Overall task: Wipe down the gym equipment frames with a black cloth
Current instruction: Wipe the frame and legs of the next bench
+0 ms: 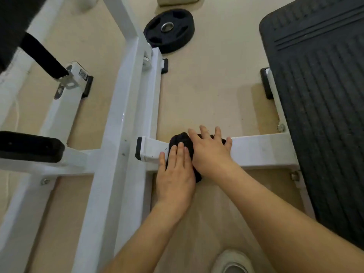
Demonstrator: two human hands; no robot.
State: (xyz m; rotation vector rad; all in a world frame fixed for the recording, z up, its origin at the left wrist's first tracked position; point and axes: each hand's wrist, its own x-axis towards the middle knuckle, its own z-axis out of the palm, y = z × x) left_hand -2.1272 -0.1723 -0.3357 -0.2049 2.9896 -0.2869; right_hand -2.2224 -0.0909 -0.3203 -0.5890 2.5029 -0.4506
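Nothing can be read: no wording, brand name or number. The white frame foot (67, 99) at the upper left carries 2 markings. One is a small square sticker (83, 73) with a dark, code-like pattern near its far end. The other is a round dark emblem (58, 93) with pale strokes, lower on the same tube. Both are too small and blurred to make out.

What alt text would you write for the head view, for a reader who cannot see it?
The left hand and the right hand press a black cloth onto a white frame bar near its black end cap. A black weight plate lies on the beige floor beyond, and a ribbed black platform is at the right.
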